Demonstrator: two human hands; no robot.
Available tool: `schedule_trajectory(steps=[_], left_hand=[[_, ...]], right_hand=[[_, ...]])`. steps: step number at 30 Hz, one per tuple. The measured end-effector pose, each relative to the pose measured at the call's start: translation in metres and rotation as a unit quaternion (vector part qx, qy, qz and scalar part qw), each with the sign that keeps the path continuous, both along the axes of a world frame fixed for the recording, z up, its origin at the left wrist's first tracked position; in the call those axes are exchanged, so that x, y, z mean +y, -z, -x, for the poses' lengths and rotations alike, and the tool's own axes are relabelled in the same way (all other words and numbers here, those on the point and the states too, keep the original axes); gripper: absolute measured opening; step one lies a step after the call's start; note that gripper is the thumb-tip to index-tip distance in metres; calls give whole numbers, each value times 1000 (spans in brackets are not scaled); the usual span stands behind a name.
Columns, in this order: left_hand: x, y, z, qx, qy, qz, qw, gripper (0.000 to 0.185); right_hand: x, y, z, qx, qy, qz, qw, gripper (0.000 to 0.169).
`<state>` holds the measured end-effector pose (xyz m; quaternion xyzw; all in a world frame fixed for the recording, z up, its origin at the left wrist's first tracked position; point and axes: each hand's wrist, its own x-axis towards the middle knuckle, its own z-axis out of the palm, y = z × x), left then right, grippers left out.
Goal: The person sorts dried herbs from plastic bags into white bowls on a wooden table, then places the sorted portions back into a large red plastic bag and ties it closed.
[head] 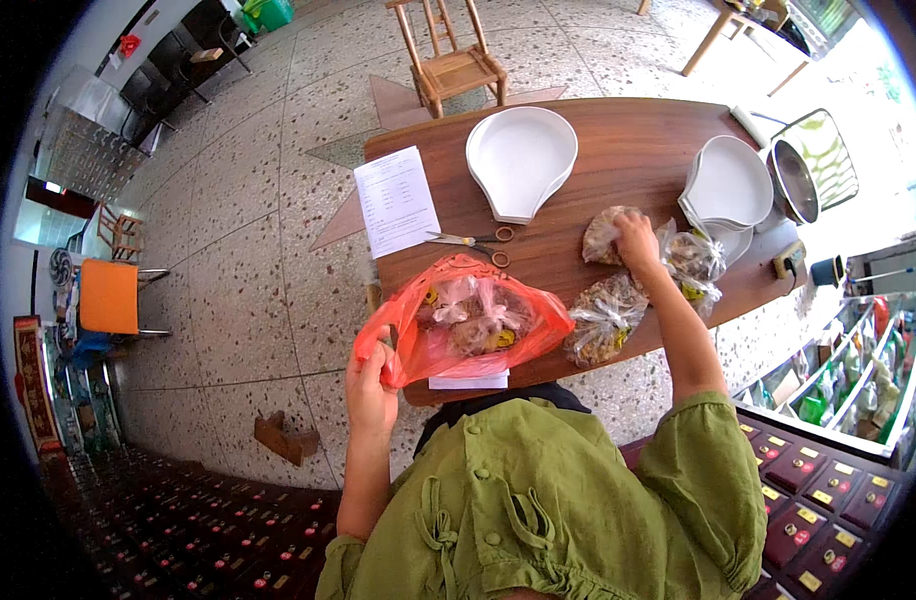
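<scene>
My left hand [373, 379] grips the rim of a red plastic bag [420, 360], which stands open on the wooden table [623, 142]. Inside it lie several knotted clear plastic bags [488, 322] of dried brownish pieces with yellow tags. To the right, my right hand [635, 238] has its fingers on a clear bag of dried material [602, 236] lying on the table. Another knotted bag [606, 319] lies nearer to me, beside the red bag, and more bags [694, 255] sit just right of my right hand.
Open scissors [473, 241] lie beside a printed sheet [398, 199]. White scoop-shaped trays [525, 157] stand at the table's far side, with more trays [732, 180] and a metal bowl [795, 180] at right. A wooden chair [458, 71] is beyond the table. Small labelled drawers [818, 495] flank me.
</scene>
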<state>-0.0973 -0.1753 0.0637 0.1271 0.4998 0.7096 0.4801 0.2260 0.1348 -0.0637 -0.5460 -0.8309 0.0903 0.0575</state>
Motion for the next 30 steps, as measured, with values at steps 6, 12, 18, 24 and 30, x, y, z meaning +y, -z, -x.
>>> schedule_trajectory(steps=[6, 12, 18, 24, 30], left_hand=[[4, -3, -4, 39, 6, 21, 999, 30], [8, 1, -6, 47, 13, 23, 999, 36], [16, -2, -12, 89, 50, 10, 995, 37], [17, 2, 3, 96, 38, 11, 995, 37], [19, 3, 10, 84, 25, 23, 996, 37]], right_hand=[[-35, -91, 32, 308, -111, 71, 942, 22], [-97, -134, 123, 356, -316, 164, 864, 29], [-192, -13, 215, 260, -362, 41, 894, 34], [-195, -41, 142, 388, -267, 57, 880, 44], [-155, -26, -16, 23, -49, 11, 998, 51]])
